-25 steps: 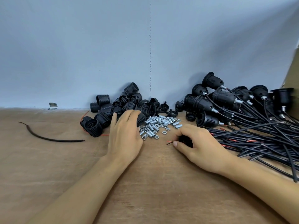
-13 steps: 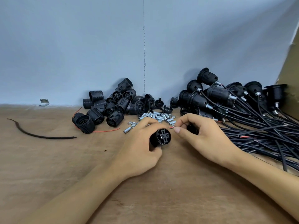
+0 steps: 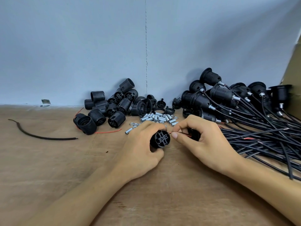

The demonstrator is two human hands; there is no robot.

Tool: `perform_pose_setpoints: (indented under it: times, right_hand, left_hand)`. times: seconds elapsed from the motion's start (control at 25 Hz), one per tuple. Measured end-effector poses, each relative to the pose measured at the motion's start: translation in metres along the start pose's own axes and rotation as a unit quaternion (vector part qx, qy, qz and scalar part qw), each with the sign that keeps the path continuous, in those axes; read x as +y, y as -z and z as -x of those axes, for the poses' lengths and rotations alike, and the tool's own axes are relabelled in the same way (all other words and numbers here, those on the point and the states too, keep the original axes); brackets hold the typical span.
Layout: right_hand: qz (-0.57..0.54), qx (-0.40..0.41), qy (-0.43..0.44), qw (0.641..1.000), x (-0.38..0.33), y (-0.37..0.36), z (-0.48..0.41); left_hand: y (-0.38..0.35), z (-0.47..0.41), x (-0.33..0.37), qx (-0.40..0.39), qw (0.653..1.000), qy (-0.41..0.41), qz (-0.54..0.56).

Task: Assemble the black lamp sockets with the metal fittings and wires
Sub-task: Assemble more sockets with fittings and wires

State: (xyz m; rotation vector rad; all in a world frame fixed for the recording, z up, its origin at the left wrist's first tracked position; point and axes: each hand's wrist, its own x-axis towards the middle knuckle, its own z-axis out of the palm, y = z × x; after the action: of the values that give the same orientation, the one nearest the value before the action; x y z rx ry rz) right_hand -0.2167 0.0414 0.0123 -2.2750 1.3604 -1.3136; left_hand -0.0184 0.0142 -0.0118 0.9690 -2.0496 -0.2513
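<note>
Left grip [image 3: 138, 144] clasps socket [image 3: 160, 138]; right [image 3: 203, 141], wire [image 3: 182, 134].

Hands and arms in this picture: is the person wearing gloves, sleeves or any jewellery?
No. The left hand and right hand are bare: no gloves, no rings. The left forearm and right forearm show no sleeve, watch or bracelet.

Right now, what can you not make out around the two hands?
Head view only.
- Whether the tip of the wire is inside the socket: too small to tell.
- The socket's side: the left hand wraps it.
- The black part in the right hand: fingers hide most of it.
- The far ends of the cables: cut off by the right edge.
</note>
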Motion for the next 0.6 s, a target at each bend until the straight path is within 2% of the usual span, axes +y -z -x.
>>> perform_pose_setpoints:
  times: [0.36, 0.6]
  right_hand:
    - [-0.042, -0.053, -0.052, 0.996, -0.0037, -0.0012, 0.0010]
    - [-0.033, -0.038, -0.055, 0.997, -0.0031, -0.0025, 0.0021]
  left_hand:
    - [0.0005, -0.0001, 0.0002, 0.001, 1.000, -0.003, -0.002]
    - [0.0009, -0.0006, 0.0002, 0.003, 1.000, -0.010, 0.001]
